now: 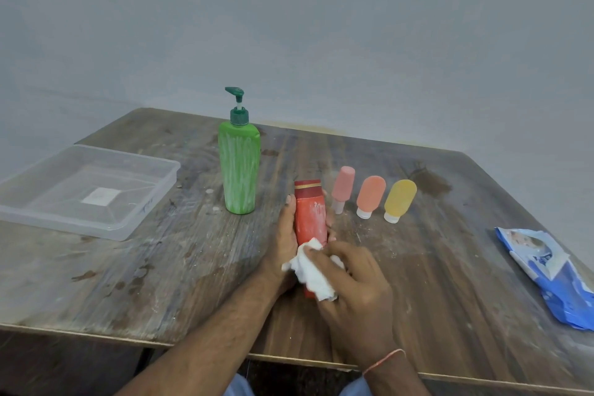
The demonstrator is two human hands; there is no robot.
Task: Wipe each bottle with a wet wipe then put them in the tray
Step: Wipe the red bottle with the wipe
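Far left of the grip, the clear plastic tray point(86, 190) holds no bottles, so nothing looks finished yet. Nearer, up and left of the grip, the green pump bottle point(239, 167) stands streaked with white residue. At the centre, the left hand point(284, 235) wraps the red bottle point(310, 212), tilted above the tabletop point(160, 267), while the right hand point(350, 280) pinches a crumpled wet wipe point(310, 270) against its lower part. Just right, the pink point(342, 186), orange point(370, 194) and yellow point(399, 199) tubes wait; far right lies the blue wipes packet point(546, 273). By my reckoning, the first bottle is being wiped and four remain.
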